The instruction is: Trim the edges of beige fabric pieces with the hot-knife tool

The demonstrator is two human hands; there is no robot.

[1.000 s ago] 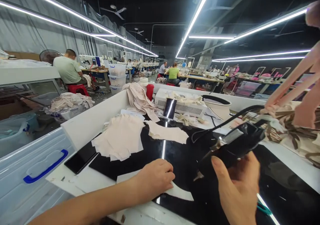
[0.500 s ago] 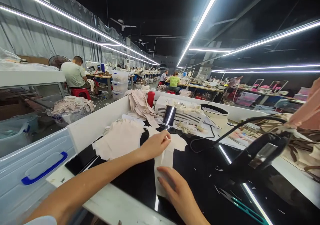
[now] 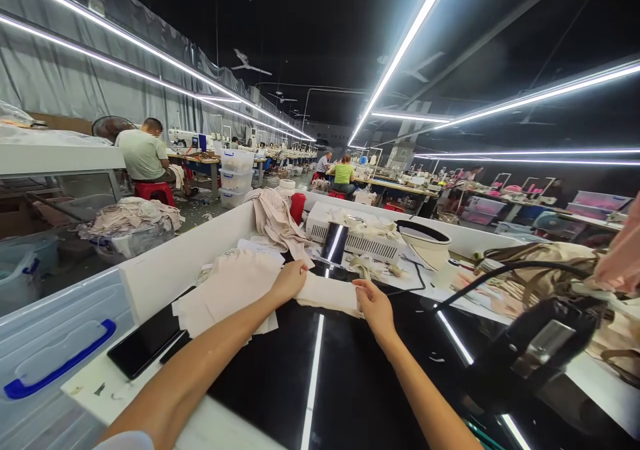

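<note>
A cream fabric strip [image 3: 330, 293] is stretched sideways over the glossy black tabletop [image 3: 280, 377]. My left hand [image 3: 291, 281] pinches its left end, with fingers closed. At the right end, my right hand [image 3: 374, 303] grips the strip between thumb and fingers. Beside my left hand lies a spread stack of cream fabric pieces [image 3: 225, 290]. Just behind the strip stands a dark shiny cylinder [image 3: 335, 242].
A white vented box [image 3: 355, 233] with scraps stands behind. Draped fabric [image 3: 277, 217] and a red cone [image 3: 297, 208] are at back left. A black machine [image 3: 540, 343] with a cable is right, a phone [image 3: 145, 340] left. People sit farther off.
The fabric has gone from lying lengthwise to being held crosswise. My right hand has moved up and away from me and now grips its end; my left hand has shifted left. The view has shifted slightly.
</note>
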